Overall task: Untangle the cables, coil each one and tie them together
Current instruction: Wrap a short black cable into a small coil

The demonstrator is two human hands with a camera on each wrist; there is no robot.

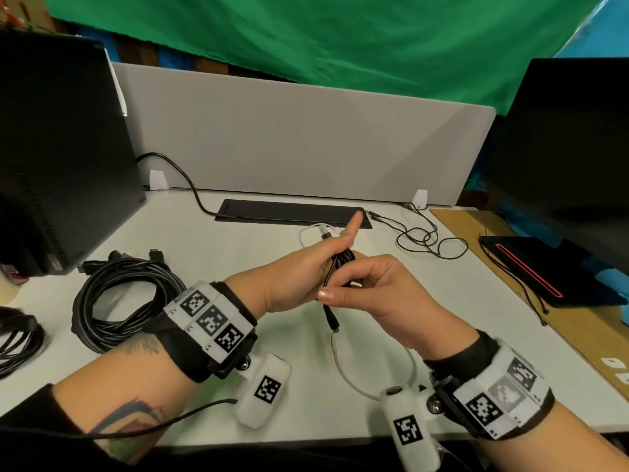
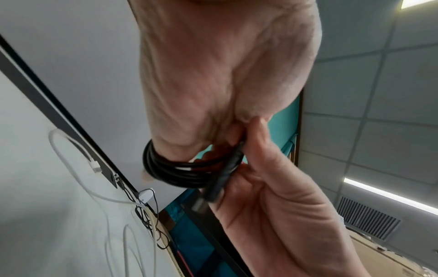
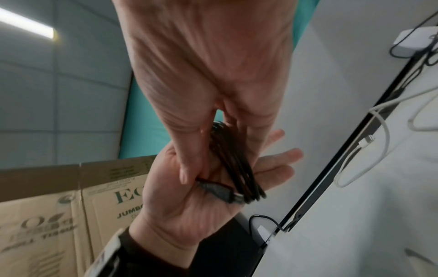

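Observation:
A thin black cable [image 1: 342,264], wound into a small coil, sits between both hands above the table's middle. My left hand [image 1: 326,257] grips the coil, the loops running around its fingers [image 2: 166,150], with the index finger pointing up. My right hand [image 1: 343,291] pinches the coil's near side between thumb [image 2: 258,135] and fingers. The cable's free end with its plug [image 1: 333,320] hangs below the hands. In the right wrist view the coil [image 3: 234,168] lies across the left palm [image 3: 189,209]. A large coil of thick black cables [image 1: 126,301] lies on the table to the left.
A white cable [image 1: 340,367] loops on the table [image 1: 238,247] under the hands. A loose thin black cable [image 1: 429,240] lies at back right, a flat black bar [image 1: 292,212] behind. A computer tower [image 1: 61,158] stands left, a monitor [image 1: 571,148] right. Another cable coil [image 1: 17,335] lies far left.

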